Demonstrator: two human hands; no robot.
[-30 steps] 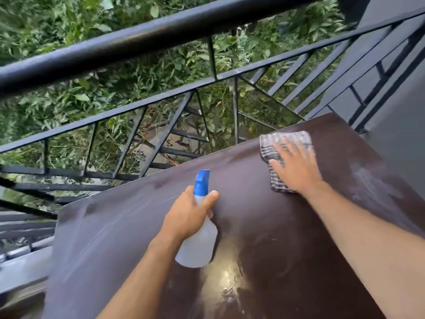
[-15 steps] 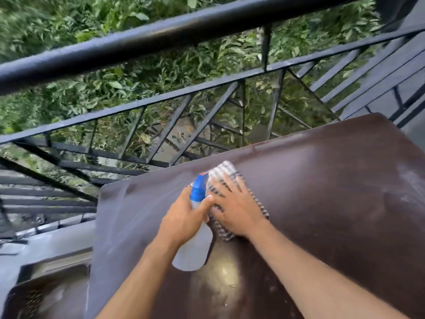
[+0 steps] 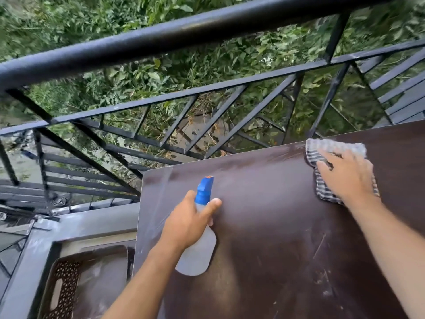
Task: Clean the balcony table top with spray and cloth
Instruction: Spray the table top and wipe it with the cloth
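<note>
Viewing from the head-worn camera, a dark brown table top point(image 3: 287, 226) is seen from above, set close against a black metal railing point(image 3: 184, 40) with green foliage point(image 3: 161, 72) beyond it. A spray bottle point(image 3: 200, 247) with a translucent white body and a blue nozzle is grasped by the left hand point(image 3: 186, 224): the fingers are curled round its neck and the thumb is laid across the front just below the blue head. The bottle is held over the left part of the table top, nozzle directed toward the railing; whether its base touches the surface cannot be told. A checked grey-and-white cloth point(image 3: 331, 148) is pressed flat against the far edge of the table top, toward the right, by the right hand point(image 3: 347, 176). The fingers of this hand are spread and extended over the cloth, so the hand is released rather than clenched, with the palm bearing down. The cloth's far edge lies at the table's far rim, and part of it shows below the wrist. Pale smears and fine scratches are visible on the brown surface, chiefly near the left corner and the lower right. A brown perforated basket point(image 3: 66, 288) with a slot handle is seen below the table's left edge, on the grey balcony floor point(image 3: 41, 245).
</note>
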